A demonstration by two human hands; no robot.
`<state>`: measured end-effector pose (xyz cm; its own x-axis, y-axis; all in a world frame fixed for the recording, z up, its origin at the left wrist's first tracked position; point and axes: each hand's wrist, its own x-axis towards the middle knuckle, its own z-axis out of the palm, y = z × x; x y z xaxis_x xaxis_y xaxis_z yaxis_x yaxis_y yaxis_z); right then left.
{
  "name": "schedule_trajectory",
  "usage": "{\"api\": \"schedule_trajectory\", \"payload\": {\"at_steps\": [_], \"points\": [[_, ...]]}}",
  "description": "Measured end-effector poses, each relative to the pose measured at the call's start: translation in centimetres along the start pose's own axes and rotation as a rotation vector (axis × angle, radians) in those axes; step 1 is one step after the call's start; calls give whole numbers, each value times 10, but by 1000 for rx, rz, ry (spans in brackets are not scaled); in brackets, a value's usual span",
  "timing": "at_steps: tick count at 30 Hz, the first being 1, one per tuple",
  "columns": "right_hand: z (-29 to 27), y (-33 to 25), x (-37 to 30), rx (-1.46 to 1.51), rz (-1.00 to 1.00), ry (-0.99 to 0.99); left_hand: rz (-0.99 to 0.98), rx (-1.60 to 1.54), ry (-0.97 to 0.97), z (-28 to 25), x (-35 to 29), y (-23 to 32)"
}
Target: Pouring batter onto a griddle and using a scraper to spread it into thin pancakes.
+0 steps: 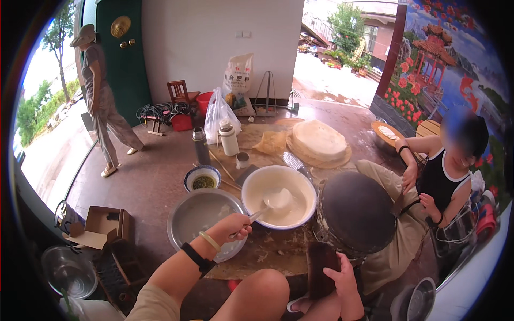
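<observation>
My left hand is closed around the handle of a ladle. The ladle's bowl rests in pale batter inside a white enamel basin with a blue rim. Below my left forearm and hand sits a wide metal basin with a thin pale residue or liquid in it. My right hand grips a dark brown flat board, held upright near my knee. Just beyond the board is a round black griddle with a bare surface.
A stack of thin pale pancakes lies at the far side. A bowl of green herbs, a thermos, a dark flask and a mug stand nearby. One person sits right of the griddle; another person stands by the left doorway.
</observation>
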<state>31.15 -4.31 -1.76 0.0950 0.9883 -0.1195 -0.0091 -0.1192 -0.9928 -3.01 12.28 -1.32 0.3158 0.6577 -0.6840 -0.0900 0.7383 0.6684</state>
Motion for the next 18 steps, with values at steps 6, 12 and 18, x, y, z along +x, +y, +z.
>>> {"api": "schedule_trajectory", "payload": {"at_steps": [6,12,18], "points": [[27,-46,62,-48,-159,153,70,47,-49,-8,-38,6],[57,-49,162,-203,-126,205,110,185,-79,-28,-68,11],[84,-8,245,147,122,144,86,300,-71,-37,-99,27]]}}
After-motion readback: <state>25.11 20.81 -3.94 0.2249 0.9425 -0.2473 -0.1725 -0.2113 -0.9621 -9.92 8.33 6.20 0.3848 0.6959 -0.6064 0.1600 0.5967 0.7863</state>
